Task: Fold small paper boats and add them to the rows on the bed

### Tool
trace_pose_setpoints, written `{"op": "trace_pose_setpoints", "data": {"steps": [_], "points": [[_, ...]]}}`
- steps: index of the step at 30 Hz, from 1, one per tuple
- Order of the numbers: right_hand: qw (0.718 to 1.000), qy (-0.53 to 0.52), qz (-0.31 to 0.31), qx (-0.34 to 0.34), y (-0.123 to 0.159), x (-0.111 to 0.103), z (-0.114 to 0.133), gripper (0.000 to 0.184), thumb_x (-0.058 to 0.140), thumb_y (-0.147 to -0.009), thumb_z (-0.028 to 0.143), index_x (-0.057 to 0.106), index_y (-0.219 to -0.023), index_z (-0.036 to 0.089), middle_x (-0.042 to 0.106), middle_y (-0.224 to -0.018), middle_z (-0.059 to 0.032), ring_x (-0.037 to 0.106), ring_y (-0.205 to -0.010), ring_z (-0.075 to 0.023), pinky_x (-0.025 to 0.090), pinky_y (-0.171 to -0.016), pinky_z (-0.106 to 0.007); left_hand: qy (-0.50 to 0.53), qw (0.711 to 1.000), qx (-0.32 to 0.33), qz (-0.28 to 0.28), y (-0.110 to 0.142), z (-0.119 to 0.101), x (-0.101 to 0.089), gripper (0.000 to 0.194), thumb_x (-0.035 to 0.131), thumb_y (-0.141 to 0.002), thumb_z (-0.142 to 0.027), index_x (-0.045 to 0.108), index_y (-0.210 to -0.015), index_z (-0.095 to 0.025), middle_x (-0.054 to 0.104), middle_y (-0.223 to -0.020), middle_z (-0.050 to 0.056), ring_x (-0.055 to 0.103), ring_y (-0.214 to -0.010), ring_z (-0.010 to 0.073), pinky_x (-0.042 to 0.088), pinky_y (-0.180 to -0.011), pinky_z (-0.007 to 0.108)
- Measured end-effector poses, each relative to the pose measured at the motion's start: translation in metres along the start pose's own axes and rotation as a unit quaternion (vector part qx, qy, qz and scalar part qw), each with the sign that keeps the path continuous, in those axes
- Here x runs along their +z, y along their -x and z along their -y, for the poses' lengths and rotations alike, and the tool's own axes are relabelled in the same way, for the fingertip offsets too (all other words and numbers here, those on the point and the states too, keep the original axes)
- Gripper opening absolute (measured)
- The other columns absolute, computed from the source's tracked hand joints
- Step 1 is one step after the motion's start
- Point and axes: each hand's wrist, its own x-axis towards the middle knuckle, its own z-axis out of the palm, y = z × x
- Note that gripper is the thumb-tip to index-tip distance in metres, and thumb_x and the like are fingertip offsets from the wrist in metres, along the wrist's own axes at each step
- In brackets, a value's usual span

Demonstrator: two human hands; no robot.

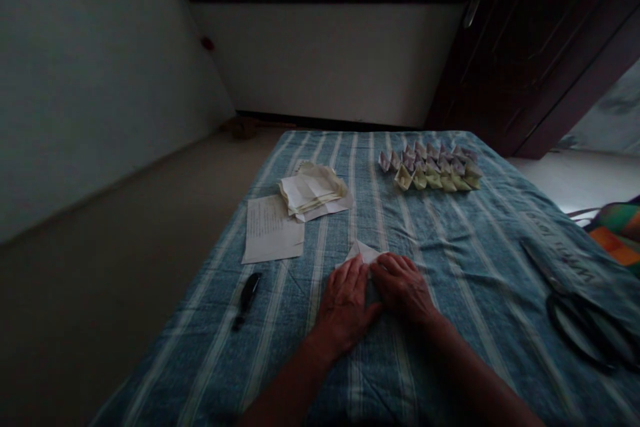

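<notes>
A blue, pale-striped, cloth-covered desk point(480, 280) stretches from the near side to the far wall. At near right lies a pair of large black-handled metal scissors point(560, 289), blades pointing far and left. Far right, pointed folded-paper pieces point(433, 165) stand in close rows, lavender behind, pale yellow in the nearest row. Near the middle, the left hand point(347, 297) lies palm down with fingers outstretched and thumb spread, grasping nothing. Beside it, the right hand point(404, 285) presses down with fingers slightly bent; whether it pinches anything cannot be told. Left of centre and farther off sits a rumpled stack of creased off-white paper point(314, 188), overlapping a printed white sheet point(274, 237). Under both hands' fingers, flat on the desk, a folded white paper point(367, 252) shows a peak pointing far. At left, near the sheet, rests a slim black tool point(249, 289).
</notes>
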Motion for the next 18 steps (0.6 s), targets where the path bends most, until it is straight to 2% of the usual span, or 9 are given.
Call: {"op": "trace_pose_setpoints", "data": {"steps": [11, 18], "points": [[0.999, 0.005, -0.047, -0.004, 0.0019, 0.0066, -0.0001, 0.014, 0.05, -0.093, 0.022, 0.063, -0.088, 0.019, 0.063, -0.094, -0.0067, 0.054, -0.096, -0.021, 0.04, -0.085, -0.034, 0.0, 1.0, -0.001, -0.017, 0.0063, 0.0061, -0.0025, 0.06, 0.053, -0.088, -0.048, 0.046, -0.136, -0.013, 0.043, -0.147, 0.015, 0.039, -0.136, 0.0295, 0.035, -0.11, 0.048], [1.0, 0.002, -0.017, 0.005, 0.0011, 0.0023, 0.0015, 0.015, 0.05, -0.095, 0.024, 0.063, -0.088, 0.02, 0.063, -0.093, -0.0062, 0.055, -0.096, -0.0207, 0.04, -0.086, -0.034, 0.005, 1.0, -0.005, -0.018, 0.0059, 0.0054, -0.0052, 0.055, 0.055, -0.088, -0.047, 0.049, -0.135, -0.018, 0.044, -0.147, 0.012, 0.04, -0.135, 0.0288, 0.034, -0.109, 0.049]]}}
